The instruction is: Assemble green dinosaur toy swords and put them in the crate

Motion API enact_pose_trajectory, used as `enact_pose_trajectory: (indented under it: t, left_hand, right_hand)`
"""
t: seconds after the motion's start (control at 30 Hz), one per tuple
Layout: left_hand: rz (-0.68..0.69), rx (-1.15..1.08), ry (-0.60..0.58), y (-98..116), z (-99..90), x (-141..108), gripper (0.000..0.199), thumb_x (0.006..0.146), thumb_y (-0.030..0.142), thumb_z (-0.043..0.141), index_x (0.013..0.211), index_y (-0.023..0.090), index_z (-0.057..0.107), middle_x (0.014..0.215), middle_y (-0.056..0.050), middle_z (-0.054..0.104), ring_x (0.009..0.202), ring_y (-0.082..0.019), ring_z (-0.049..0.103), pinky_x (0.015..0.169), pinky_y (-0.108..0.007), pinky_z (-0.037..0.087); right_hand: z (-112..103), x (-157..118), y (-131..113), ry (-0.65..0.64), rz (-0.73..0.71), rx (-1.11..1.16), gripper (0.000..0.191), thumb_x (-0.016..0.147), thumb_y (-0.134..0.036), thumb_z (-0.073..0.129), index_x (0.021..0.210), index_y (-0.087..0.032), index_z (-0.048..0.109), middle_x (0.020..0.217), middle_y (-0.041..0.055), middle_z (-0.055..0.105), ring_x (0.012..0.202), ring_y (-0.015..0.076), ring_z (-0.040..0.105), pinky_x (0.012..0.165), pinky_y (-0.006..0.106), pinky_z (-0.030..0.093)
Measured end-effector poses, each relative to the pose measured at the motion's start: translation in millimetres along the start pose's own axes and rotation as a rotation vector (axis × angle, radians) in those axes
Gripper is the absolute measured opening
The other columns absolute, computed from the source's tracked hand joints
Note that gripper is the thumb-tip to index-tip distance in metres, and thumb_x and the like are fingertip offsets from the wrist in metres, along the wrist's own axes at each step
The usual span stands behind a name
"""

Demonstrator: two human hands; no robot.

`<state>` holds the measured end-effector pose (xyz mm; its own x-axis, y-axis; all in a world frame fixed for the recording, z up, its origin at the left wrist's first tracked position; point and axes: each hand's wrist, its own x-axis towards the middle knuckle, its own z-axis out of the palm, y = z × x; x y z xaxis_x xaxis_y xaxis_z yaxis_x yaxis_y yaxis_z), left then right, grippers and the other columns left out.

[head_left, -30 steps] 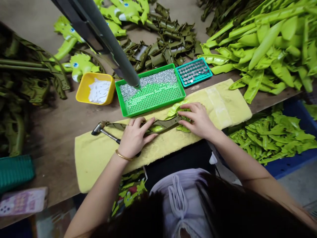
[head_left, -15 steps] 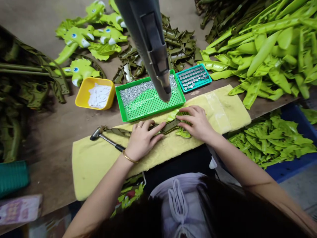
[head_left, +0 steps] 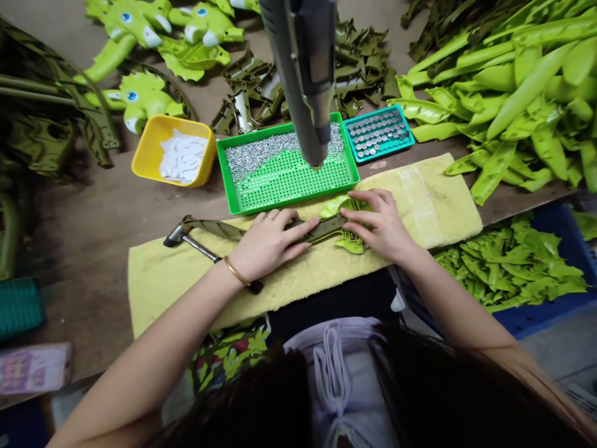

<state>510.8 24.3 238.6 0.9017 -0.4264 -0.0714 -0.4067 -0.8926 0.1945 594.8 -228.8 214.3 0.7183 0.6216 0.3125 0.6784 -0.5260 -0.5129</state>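
Observation:
A long olive-green plastic part [head_left: 329, 228] lies slantwise over a yellow folded towel [head_left: 161, 283]. My left hand [head_left: 265, 244] holds its middle, thumb and index finger along it. At its right end my right hand [head_left: 380, 225] has its fingers bent around the olive part and a lime-green plastic piece [head_left: 351, 242] beneath it. Most of the lime piece is hidden by the fingers. A small hammer [head_left: 176, 236] rests on the towel to the left, its handle passing under my left wrist. Above the hands hangs a dark power screwdriver [head_left: 310, 93], tip down.
Behind the towel stand a green tray [head_left: 284, 199] of small screws, a teal tray [head_left: 386, 149] of round metal pieces and a yellow bin [head_left: 143, 165] of white pieces. Lime dinosaur-like parts [head_left: 125, 28] and olive parts lie farther back. Lime parts [head_left: 527, 93] are heaped right, above a blue crate [head_left: 571, 246].
The camera view has shifted slightly. My left wrist now covers part of the hammer handle, whose end shows below it. Both hands keep hold of the same parts.

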Motion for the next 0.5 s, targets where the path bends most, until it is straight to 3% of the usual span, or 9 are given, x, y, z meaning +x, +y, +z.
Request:
enact_pose_trajectory:
  t: [0.2,0.5]
  left_hand:
    - [-0.132,0.181,-0.111,33.5,-30.5,0.8,0.048,0.094,0.042,0.048,0.140,0.029,0.049,0.109,-0.013,0.060,0.093,-0.029,0.056,0.079,-0.042,0.046]
    - [-0.047,0.021,-0.105,-1.0,-5.4,3.4,0.052,0.094,0.044,0.049,0.144,0.031,0.045,0.118,-0.011,0.057,0.099,-0.027,0.054,0.085,-0.040,0.047]
  right_hand:
    - [-3.6,2.0,4.0,-0.071,0.034,0.039,0.022,0.085,-0.041,0.064,0.101,-0.032,0.075,0.126,0.0033,0.065,0.116,0.0266,0.048,0.102,0.053,0.043]
    - [-1.0,0.9,-1.6,-0.070,0.051,-0.014,0.026,0.086,-0.043,0.061,0.103,-0.030,0.075,0.128,0.0034,0.064,0.117,0.0274,0.046,0.104,0.050,0.041]
